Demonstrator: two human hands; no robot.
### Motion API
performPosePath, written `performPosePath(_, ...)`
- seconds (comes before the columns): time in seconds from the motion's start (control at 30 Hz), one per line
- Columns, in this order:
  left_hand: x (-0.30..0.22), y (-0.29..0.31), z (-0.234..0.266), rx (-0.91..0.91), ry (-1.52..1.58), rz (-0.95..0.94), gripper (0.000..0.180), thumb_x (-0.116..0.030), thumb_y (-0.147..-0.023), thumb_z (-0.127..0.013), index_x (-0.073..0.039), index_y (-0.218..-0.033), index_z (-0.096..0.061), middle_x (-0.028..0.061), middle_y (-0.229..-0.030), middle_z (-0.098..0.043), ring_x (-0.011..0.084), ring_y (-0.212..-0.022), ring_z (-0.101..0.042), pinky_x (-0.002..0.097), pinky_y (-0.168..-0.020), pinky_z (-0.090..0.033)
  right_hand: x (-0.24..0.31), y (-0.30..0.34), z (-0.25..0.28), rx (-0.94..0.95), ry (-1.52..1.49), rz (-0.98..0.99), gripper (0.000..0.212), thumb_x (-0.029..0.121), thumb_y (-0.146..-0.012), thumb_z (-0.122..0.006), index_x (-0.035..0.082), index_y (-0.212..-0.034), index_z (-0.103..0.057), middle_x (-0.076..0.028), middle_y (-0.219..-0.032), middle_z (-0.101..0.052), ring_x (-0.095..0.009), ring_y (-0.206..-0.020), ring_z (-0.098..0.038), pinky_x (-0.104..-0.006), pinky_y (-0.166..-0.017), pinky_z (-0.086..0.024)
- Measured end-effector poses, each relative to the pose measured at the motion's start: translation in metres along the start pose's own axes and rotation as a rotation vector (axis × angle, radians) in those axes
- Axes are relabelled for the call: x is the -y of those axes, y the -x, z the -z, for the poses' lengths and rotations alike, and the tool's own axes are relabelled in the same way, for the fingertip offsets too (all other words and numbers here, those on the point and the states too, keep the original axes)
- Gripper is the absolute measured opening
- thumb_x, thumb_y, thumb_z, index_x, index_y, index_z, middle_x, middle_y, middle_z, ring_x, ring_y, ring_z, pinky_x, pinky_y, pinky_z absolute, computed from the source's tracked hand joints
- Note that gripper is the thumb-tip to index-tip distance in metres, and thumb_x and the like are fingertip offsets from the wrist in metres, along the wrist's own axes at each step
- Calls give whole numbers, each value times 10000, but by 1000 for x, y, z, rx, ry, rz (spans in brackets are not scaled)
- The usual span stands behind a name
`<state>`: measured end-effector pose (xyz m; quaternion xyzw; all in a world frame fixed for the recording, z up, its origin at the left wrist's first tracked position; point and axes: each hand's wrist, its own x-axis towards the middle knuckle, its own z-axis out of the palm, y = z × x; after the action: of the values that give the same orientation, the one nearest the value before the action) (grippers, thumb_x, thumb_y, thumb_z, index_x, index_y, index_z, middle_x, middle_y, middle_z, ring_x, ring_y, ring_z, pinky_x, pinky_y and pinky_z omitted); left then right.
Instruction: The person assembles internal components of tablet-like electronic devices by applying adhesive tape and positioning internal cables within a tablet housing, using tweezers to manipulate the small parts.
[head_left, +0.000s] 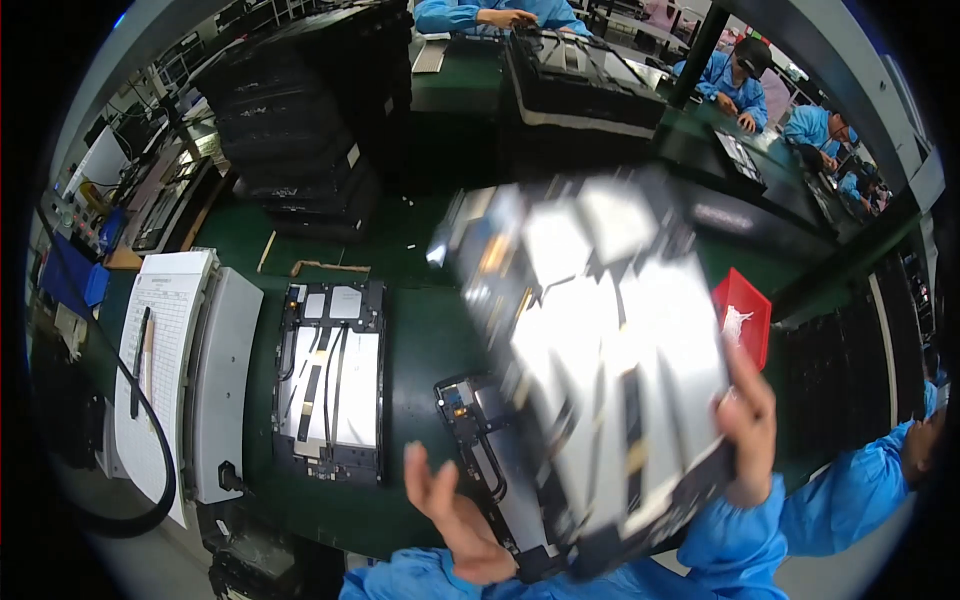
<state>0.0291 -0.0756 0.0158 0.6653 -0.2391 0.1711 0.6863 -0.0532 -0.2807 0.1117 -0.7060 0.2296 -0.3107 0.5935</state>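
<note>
My right hand (752, 425) grips the right edge of an opened tablet (655, 330), raised and tilted over the bench. Motion blurs this tablet; its silvery batteries and dark cables face up. My left hand (455, 525) is open, fingers apart, at the left of a second opened tablet (495, 455). The raised tablet hides much of that second one, and I cannot tell whether my left hand touches it. Further left, a third opened tablet (335, 385) lies flat on the green bench top (410, 340), its batteries and dark cables showing.
Left stands a white box-shaped device (228, 385) beside a paper form (165, 300) with pens on it. Black trays (300, 150) are stacked at the back left, another stack (580, 90) behind. A red bin (752, 310) holds white scraps. Co-workers in blue sit beyond and at right.
</note>
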Motion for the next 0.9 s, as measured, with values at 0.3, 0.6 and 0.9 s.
performPosePath(0.3, 55, -10, 28, 49, -337, -57, 603, -494, -902, -278, -11, -1233, -419, 223, -1375, -201, 375, -1278, -250, 471, -1033, -258, 40, -278, -11, 62, -269, 42, 421, 194, -844, -615, 60, -1229, -511, -11, -887, -609, -118, -691, -594, -244, -654, -493)
performPosePath(0.6, 53, -17, 22, 149, -440, -33, 608, -501, -913, -231, -5, -1167, -476, 252, -1377, -229, 361, -1278, -254, 471, -1022, -204, 6, -382, -11, 159, 272, 63, 453, 284, -800, -674, 28, -1164, -584, -9, -1043, -620, -97, -904, -563, -234, -792, -436)
performPosePath(0.9, 56, -12, 29, 93, -447, -29, 545, -429, -918, -244, -2, -1138, -501, 249, -1387, -220, 342, -1289, -255, 445, -1031, -211, 55, -139, -46, -54, 605, 548, 274, 218, -888, -555, 13, -1050, -636, -64, -758, -633, -91, -637, -559, -232, -594, -437)
